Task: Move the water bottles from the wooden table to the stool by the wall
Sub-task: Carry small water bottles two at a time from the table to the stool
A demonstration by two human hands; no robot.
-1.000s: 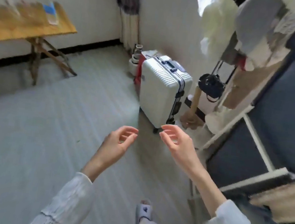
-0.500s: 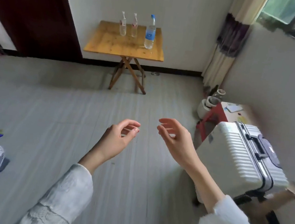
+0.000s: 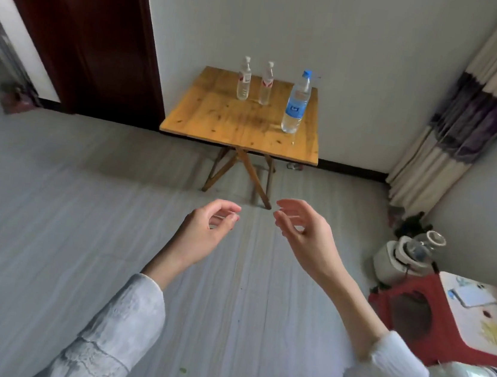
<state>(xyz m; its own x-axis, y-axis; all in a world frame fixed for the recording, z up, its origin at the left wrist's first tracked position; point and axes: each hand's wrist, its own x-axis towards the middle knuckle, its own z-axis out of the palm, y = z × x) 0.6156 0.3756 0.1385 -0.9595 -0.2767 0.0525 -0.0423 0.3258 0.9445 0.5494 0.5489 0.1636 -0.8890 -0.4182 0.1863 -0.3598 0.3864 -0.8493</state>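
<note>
Since half a second ago the worktop (image 3: 242,125) has drawn closer and sits larger at upper centre, and the suitcase has left the lower right. Both grips hover at mid-frame over bare floor (image 3: 52,195), holding nothing: left hand (image 3: 204,230) with fingers loosely curled toward the thumb, right hand (image 3: 304,236) with fingers relaxed and slightly bent, a gap between the two. Ahead of them, open floor runs up to the worktop's crossed legs. Three bottles stand upright on the worktop: two small ones (image 3: 244,78) (image 3: 266,83) side by side near the far edge by the wall, a taller blue-labelled one (image 3: 296,103) near the right edge. A red stool (image 3: 406,317) sits at lower right, by the wall.
</note>
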